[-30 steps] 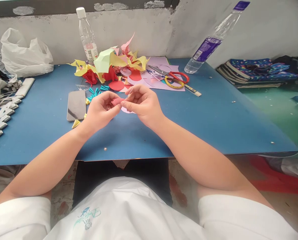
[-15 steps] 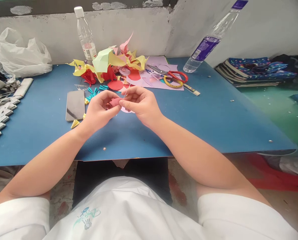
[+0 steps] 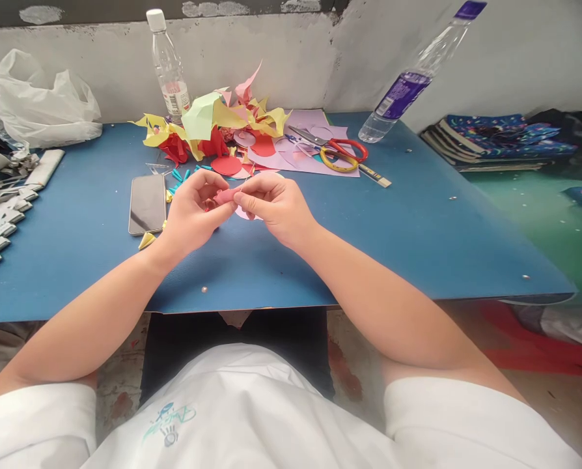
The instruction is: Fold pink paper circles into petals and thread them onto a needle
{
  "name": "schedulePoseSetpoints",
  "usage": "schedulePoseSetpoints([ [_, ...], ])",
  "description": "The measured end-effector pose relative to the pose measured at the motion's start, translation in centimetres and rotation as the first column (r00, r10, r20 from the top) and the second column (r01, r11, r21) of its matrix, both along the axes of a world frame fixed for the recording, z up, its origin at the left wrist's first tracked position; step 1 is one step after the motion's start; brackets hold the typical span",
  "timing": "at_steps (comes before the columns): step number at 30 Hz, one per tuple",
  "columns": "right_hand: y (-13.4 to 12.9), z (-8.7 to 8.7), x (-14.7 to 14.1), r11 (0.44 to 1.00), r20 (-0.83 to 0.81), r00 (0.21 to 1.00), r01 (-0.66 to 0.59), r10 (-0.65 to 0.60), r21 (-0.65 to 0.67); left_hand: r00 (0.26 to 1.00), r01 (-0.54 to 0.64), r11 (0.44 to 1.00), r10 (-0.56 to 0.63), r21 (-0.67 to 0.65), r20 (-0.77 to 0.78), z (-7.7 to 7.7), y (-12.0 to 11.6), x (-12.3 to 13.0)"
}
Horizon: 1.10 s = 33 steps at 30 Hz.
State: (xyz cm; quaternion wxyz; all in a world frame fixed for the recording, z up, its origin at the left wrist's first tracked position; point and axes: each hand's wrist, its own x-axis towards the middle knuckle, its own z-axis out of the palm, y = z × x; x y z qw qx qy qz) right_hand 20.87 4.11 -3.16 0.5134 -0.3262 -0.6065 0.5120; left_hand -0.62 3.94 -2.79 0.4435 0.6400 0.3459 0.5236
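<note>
A small pink rolled or folded piece of paper is held up above the table between my two hands. My left hand curls round its left end, thumb and fingers closed on it. At the right end, the thumb and forefinger of my right hand pinch together. A thin pale line shows by these fingertips, too fine to identify. Under my right hand a pale pink paper partly shows. Small folded blue paper pieces lie just behind my left hand, partly hidden by it.
A phone and a yellow folded paper piece lie left of my hands. Behind are crumpled paper scraps, a red paper disc, scissors and a cutter. Two bottles and a plastic bag stand near the wall.
Both hands stay in nearly the same place. The fingers have shifted slightly around the pink paper, and more of it shows between them. The view has moved a little.
</note>
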Motion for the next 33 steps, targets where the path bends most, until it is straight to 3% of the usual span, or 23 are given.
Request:
schedulePoseSetpoints([
  [21, -0.6, 0.5, -0.1, 0.998, -0.036, 0.999, 0.039, -0.040, -0.042, 1.000, -0.010, 0.998, 0.009, -0.057, -0.027, 1.2, -0.9, 0.3],
  [33, -0.7, 0.7, 0.0, 0.998, -0.007, 0.998, 0.058, -0.058, -0.035, 0.998, 0.052, 0.997, -0.053, -0.052, -0.022, 0.6, -0.2, 0.2],
])
